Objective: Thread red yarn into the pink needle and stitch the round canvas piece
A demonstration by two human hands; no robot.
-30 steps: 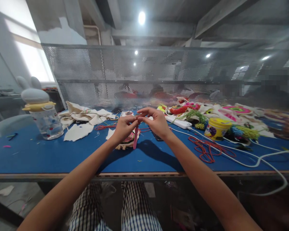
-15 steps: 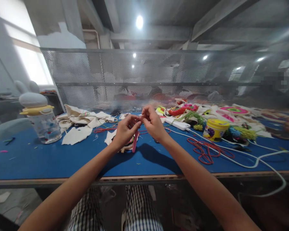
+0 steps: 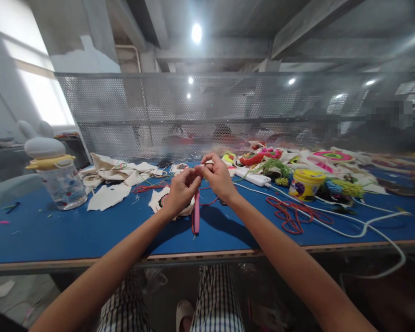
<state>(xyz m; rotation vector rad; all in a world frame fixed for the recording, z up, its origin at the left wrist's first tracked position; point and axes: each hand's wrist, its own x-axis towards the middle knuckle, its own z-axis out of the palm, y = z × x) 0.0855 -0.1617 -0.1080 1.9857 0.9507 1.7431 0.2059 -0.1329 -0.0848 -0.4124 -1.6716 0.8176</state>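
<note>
Over one blue table point(image 3: 90, 235), two hands met at near centre: the right hand point(image 3: 220, 179), its hold unclear, and the left hand point(image 3: 182, 189), above one embroidered cloth point(image 3: 161, 200), pinching one pink stick point(image 3: 197, 214). The stick reached nearer than half a second earlier, one red strand point(image 3: 192, 224) now alongside

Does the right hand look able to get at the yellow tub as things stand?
Probably yes: between the right hand and the yellow tub I see only low things, such as the white power strip. That hand seems occupied up against the left hand, though.
</note>
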